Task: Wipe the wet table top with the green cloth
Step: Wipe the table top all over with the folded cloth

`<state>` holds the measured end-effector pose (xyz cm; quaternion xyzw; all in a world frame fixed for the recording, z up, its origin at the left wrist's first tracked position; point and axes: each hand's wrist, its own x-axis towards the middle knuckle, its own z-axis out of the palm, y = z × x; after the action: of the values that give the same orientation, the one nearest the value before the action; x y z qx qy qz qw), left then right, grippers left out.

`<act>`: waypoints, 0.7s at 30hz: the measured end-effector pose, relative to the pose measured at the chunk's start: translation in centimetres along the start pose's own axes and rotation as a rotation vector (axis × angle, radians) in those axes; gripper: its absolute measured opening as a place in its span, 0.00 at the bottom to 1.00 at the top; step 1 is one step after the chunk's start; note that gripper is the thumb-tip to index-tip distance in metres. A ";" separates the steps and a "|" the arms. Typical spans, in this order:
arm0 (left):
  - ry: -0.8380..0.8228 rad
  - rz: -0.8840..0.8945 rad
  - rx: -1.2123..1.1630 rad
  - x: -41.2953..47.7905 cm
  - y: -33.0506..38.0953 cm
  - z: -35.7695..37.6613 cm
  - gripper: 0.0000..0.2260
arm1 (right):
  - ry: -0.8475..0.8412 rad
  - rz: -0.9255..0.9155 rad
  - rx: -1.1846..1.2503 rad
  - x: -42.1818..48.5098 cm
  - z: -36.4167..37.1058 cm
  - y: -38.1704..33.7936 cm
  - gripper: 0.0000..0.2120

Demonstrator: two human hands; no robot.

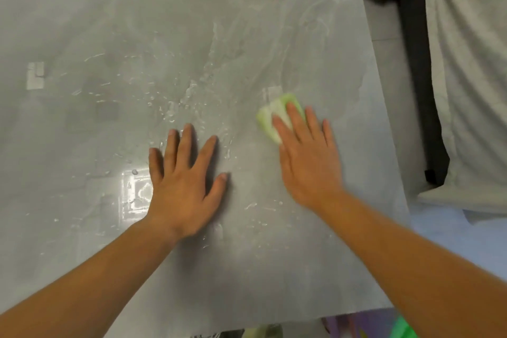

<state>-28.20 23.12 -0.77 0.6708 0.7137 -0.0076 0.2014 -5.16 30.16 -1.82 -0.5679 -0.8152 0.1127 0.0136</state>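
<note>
A grey table top [109, 22] fills most of the view, with water drops and smears [175, 107] across its middle and wet streaks toward the far right corner. A small folded green and white cloth [270, 115] lies on the table right of centre. My right hand [307, 156] lies flat on the cloth's near part, fingers spread over it, pressing it down. My left hand [183, 184] rests flat on the bare wet surface, fingers apart, holding nothing, a hand's width left of the right one.
The table's right edge [384, 107] drops to a grey floor strip with a dark band beside it. Grey-green fabric [472, 68] covers something at the right and back. Coloured objects [400, 329] show below the near edge.
</note>
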 end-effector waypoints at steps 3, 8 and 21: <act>0.022 0.041 0.019 0.0 -1.0 0.5 0.30 | 0.044 0.166 0.027 4.3 0.0 -2.0 0.26; 0.001 0.053 -0.020 0.0 -1.4 0.2 0.31 | -0.068 -0.217 -0.060 -4.7 1.5 -4.7 0.26; 0.008 0.101 -0.052 -3.8 -2.8 -0.6 0.32 | -0.132 -0.321 -0.100 -8.3 1.9 -6.6 0.27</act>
<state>-30.98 19.38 0.22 0.7006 0.6796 0.0236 0.2162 -8.57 19.92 -1.44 -0.4219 -0.8991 0.1054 -0.0506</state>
